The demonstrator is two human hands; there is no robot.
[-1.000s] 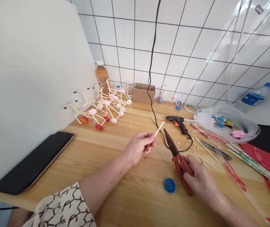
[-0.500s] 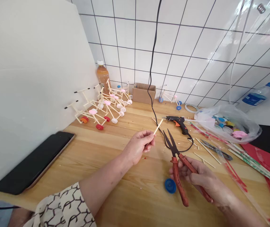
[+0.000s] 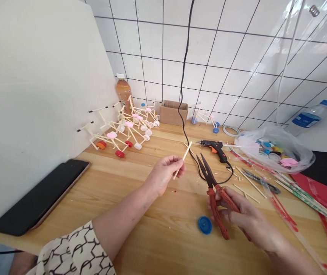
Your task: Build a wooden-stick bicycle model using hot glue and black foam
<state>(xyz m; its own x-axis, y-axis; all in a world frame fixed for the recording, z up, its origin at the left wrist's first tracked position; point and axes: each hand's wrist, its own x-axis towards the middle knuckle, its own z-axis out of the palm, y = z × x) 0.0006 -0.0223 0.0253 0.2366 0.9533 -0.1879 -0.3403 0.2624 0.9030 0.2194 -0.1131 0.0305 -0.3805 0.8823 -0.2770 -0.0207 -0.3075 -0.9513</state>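
Observation:
Between the thumb and fingers of my left hand (image 3: 167, 172) is a short pale wooden stick (image 3: 186, 151), tilted up to the right, its lower end showing beneath the fingers. My right hand (image 3: 243, 214) grips long-nose pliers (image 3: 208, 173) with worn red handles. Their jaws point up and away and stand slightly apart, with nothing between them. The jaws are to the right of the stick and do not touch it. Just left of the plier handles, a blue bottle cap (image 3: 205, 225) lies on the wooden table (image 3: 140, 244).
Several stick-built models with bottle-cap wheels (image 3: 120, 153) stand at the back left, near a tea bottle (image 3: 124, 89). A cardboard box (image 3: 174, 113), a glue gun (image 3: 216, 149), scissors (image 3: 259, 180) and a bag of caps (image 3: 275, 149) lie further right. A black phone (image 3: 41, 196) rests at left.
My left hand has shifted slightly left and turned the stick more upright, so its lower end now shows. The plier handles have drawn somewhat closer together in my right hand.

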